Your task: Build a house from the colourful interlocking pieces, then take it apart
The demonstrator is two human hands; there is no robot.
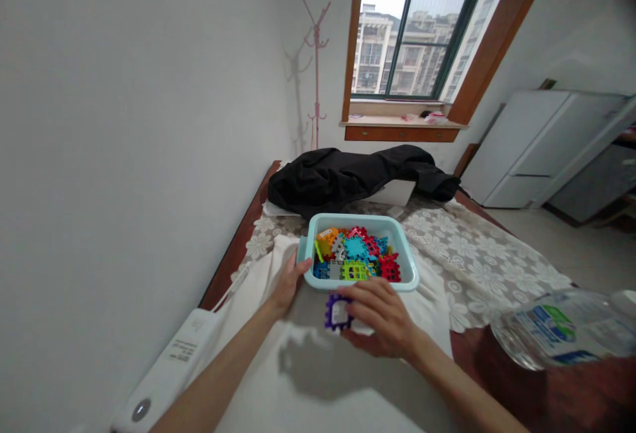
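Note:
A light blue plastic basket (pixel 365 220) stands on a white cloth, filled with colourful interlocking toy blocks (pixel 355 247) in red, blue, green, orange and grey. My left hand (pixel 288 282) grips the basket at its near left corner, thumb along the rim. In front of the basket, my right hand (pixel 380 317) holds a purple toy block (pixel 338 312) with notched edges and a pale middle between thumb and fingers. The block is raised above the cloth, and a shadow falls below it.
Behind the basket lies a heap of black cloth (pixel 348 175). A clear plastic bottle (pixel 561 327) lies at the right on the table. A white power strip or similar device (pixel 173 360) sits at the left by the wall. A lace tablecloth (pixel 487 254) covers the table.

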